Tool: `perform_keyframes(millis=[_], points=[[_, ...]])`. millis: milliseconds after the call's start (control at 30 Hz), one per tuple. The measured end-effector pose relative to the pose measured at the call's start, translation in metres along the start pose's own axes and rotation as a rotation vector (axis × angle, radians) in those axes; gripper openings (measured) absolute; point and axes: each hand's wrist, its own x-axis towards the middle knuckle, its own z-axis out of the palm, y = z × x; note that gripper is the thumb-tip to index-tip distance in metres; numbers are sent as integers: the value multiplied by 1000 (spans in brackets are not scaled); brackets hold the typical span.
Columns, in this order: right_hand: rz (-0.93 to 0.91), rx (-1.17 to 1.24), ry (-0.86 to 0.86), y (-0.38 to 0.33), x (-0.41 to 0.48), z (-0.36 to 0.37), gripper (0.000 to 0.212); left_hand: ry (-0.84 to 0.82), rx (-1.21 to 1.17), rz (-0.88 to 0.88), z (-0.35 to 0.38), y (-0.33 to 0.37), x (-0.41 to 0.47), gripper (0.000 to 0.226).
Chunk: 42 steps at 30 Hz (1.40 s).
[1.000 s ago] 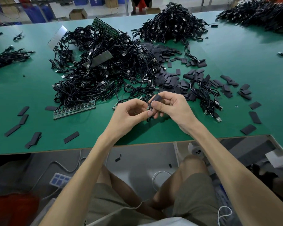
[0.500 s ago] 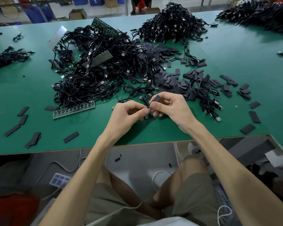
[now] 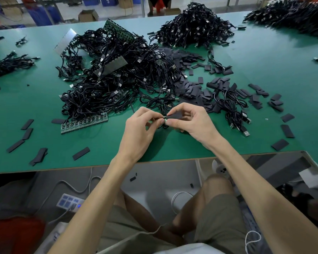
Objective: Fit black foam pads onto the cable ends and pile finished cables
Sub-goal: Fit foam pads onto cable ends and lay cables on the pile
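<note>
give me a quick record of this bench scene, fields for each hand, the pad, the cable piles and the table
left hand: pinches the cable end
right hand: pinches a foam pad against that end
fit: pad meets the end; cannot tell if seated
cable tangle: large, beyond the hands, with circuit boards mixed in
far cable pile: behind the tangle
loose pads: scattered right of the tangle
table: green top

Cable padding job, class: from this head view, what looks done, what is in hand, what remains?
Done, probably: the far pile of cables. In hand: left hand pinches a cable end, right hand pinches a foam pad against it. Left: the big tangled heap and many loose pads.
</note>
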Motion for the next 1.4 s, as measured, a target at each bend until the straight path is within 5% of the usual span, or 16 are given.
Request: perform_keyframes(millis=[267,1400], points=[[-254,-565,80,1,-2,8,20,20,-41,22,0,-2,1,8],[-94,-349,45,2,-3,5,4,20,-23,61,-1,7,-2,15]])
